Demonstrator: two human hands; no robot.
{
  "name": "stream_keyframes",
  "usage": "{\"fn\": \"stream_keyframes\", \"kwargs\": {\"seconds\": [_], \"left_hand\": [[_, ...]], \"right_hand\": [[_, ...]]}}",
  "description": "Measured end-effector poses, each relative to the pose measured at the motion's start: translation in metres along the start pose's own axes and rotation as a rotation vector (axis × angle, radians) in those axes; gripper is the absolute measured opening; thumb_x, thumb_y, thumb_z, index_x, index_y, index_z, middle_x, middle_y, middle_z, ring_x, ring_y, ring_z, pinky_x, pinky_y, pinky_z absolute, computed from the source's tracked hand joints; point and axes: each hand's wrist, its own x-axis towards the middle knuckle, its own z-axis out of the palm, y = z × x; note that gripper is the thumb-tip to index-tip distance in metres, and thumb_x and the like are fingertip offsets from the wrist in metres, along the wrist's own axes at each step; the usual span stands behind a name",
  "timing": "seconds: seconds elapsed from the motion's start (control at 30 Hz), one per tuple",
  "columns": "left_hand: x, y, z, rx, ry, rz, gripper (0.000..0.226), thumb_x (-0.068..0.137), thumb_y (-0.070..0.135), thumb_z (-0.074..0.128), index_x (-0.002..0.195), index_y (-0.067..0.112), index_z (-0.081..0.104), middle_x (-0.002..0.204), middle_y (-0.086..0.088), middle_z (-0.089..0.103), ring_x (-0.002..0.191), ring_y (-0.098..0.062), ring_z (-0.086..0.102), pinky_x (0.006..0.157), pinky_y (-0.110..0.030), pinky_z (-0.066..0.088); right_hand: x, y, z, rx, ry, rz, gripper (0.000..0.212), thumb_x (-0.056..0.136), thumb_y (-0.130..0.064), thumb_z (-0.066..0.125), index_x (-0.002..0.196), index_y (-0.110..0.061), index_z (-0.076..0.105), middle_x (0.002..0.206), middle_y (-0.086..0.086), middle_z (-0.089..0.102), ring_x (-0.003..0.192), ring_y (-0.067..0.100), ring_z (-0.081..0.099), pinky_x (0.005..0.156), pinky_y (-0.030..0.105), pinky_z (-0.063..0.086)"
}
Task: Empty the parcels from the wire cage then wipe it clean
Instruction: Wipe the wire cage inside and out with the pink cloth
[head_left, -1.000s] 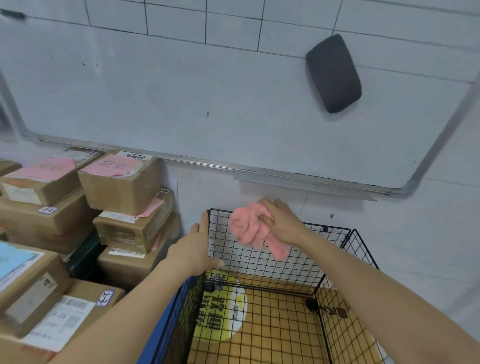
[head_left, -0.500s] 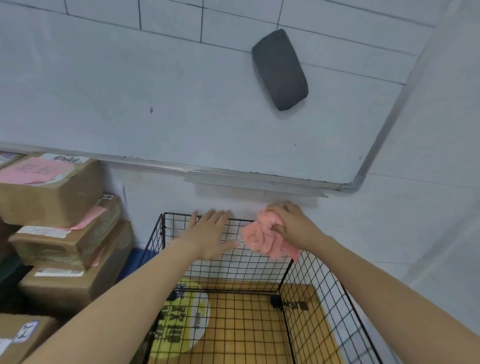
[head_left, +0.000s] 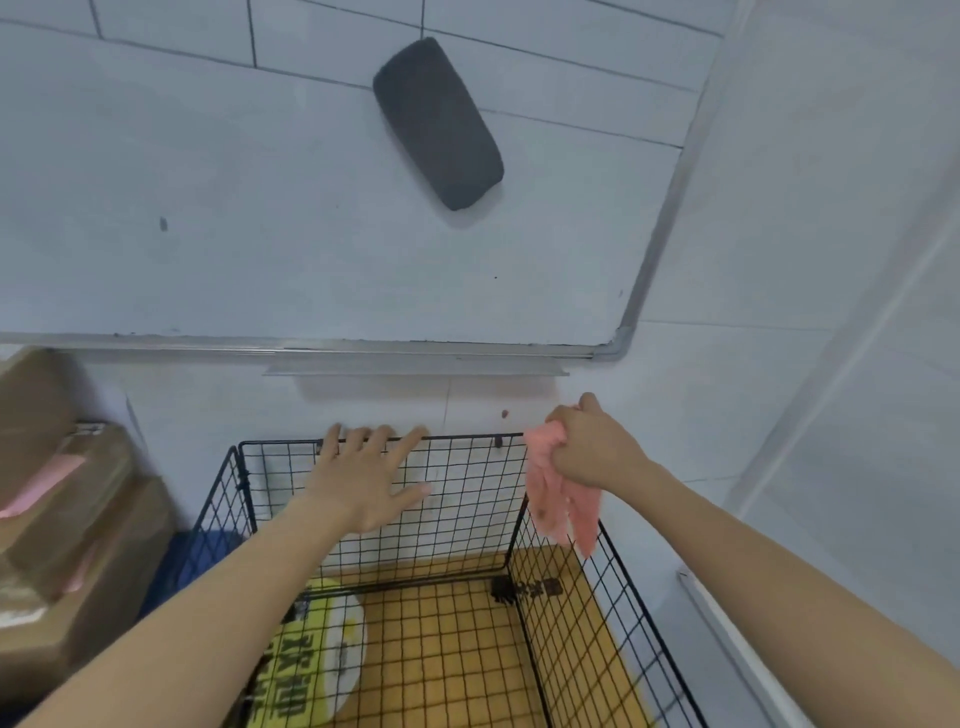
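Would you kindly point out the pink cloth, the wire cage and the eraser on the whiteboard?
pink cloth (head_left: 545, 488): head view, on its hanging folds.
wire cage (head_left: 467, 493): head view, on the back panel mesh.
eraser (head_left: 439, 124): head view, middle of its face.

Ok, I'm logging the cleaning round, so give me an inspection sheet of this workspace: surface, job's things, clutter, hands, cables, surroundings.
Surface: yellow floor visible through the mesh base.
Job's things: wire cage holds no parcels; pink cloth hangs at its back right corner; parcels stacked outside, to the left.
Clutter: yellow and white printed sheet at the cage bottom; inside or beneath, cannot tell.
Hands: left hand flat, fingers on the back panel's top rim; right hand grips the cloth.
Cables: nothing seen.
Surroundings: whiteboard on a tiled wall, dark eraser stuck to it.
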Motion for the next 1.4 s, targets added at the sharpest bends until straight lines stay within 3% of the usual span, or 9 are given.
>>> {"fn": "stream_keyframes", "kwargs": {"seconds": [0.17, 0.27, 0.37, 0.67, 0.9, 1.13, 1.3, 1.4], "left_hand": [[0.01, 0.02, 0.004, -0.01, -0.005, 0.023, 0.086, 0.067, 0.08, -0.006, 0.144, 0.044, -0.021, 0.157, 0.001, 0.009, 0.144, -0.029, 0.009, 0.113, -0.057, 0.004], [0.011, 0.02, 0.006, 0.024, 0.005, 0.013, 0.09, 0.058, 0.078, -0.016, 0.142, 0.046, -0.024, 0.156, 0.001, 0.012, 0.142, -0.029, 0.012, 0.112, -0.057, 0.008], [0.011, 0.019, 0.004, 0.044, 0.001, 0.003, 0.074, 0.077, 0.077, -0.002, 0.142, 0.047, -0.024, 0.156, 0.0, 0.013, 0.142, -0.029, 0.013, 0.112, -0.057, 0.011], [0.011, 0.018, 0.003, 0.104, -0.002, 0.012, 0.072, 0.086, 0.075, 0.008, 0.141, 0.046, -0.027, 0.156, -0.003, 0.013, 0.141, -0.03, 0.015, 0.112, -0.056, 0.015], [0.011, 0.014, -0.001, 0.077, -0.002, 0.106, 0.077, 0.087, 0.074, 0.015, 0.148, 0.039, -0.017, 0.157, -0.006, 0.011, 0.142, -0.032, 0.015, 0.11, -0.057, 0.017], [0.023, 0.023, -0.003, -0.069, 0.039, 0.315, 0.081, 0.092, 0.065, 0.027, 0.153, 0.02, -0.003, 0.159, -0.002, 0.007, 0.143, -0.027, 0.014, 0.114, -0.049, 0.015], [0.032, 0.037, -0.003, -0.015, 0.048, 0.403, 0.078, 0.093, 0.066, 0.023, 0.153, 0.022, -0.001, 0.158, 0.0, 0.005, 0.142, -0.027, 0.015, 0.112, -0.047, 0.018], [0.035, 0.034, 0.002, 0.023, 0.074, 0.407, 0.077, 0.093, 0.065, 0.021, 0.153, 0.024, -0.003, 0.158, 0.0, 0.007, 0.14, -0.027, 0.017, 0.111, -0.046, 0.021]], "right_hand": [[-0.013, -0.005, 0.019, 0.051, -0.076, 0.069, 0.062, 0.087, -0.054, 0.052, 0.139, -0.027, 0.034, 0.131, 0.007, 0.04, 0.11, 0.03, 0.054, 0.091, 0.044, 0.049], [-0.013, -0.013, 0.036, 0.094, 0.05, 0.079, 0.049, 0.093, -0.037, 0.053, 0.137, -0.022, 0.037, 0.13, 0.009, 0.044, 0.105, 0.03, 0.057, 0.079, 0.035, 0.048], [-0.014, -0.013, 0.039, 0.082, 0.094, 0.085, 0.045, 0.094, -0.026, 0.05, 0.137, -0.022, 0.037, 0.127, 0.009, 0.048, 0.1, 0.031, 0.059, 0.078, 0.036, 0.051], [-0.055, -0.012, 0.031, -0.068, 0.023, 0.195, 0.052, 0.096, -0.025, 0.048, 0.143, -0.017, 0.027, 0.117, 0.01, 0.056, 0.099, 0.029, 0.061, 0.081, 0.039, 0.053], [-0.112, -0.017, 0.036, -0.099, 0.115, 0.273, 0.047, 0.097, -0.032, 0.044, 0.141, -0.022, 0.029, 0.109, 0.006, 0.057, 0.087, 0.026, 0.064, 0.074, 0.038, 0.055], [-0.14, -0.022, 0.031, -0.167, 0.045, 0.286, 0.055, 0.097, -0.036, 0.048, 0.145, -0.022, 0.024, 0.121, 0.006, 0.053, 0.092, 0.025, 0.065, 0.075, 0.036, 0.055], [-0.15, -0.026, 0.026, -0.125, 0.008, 0.288, 0.059, 0.098, -0.035, 0.048, 0.148, -0.02, 0.021, 0.128, 0.008, 0.049, 0.098, 0.026, 0.063, 0.077, 0.032, 0.048], [-0.172, -0.029, 0.024, -0.092, 0.036, 0.342, 0.055, 0.097, -0.039, 0.046, 0.146, -0.027, 0.024, 0.123, 0.004, 0.051, 0.095, 0.026, 0.064, 0.079, 0.039, 0.054]]}}
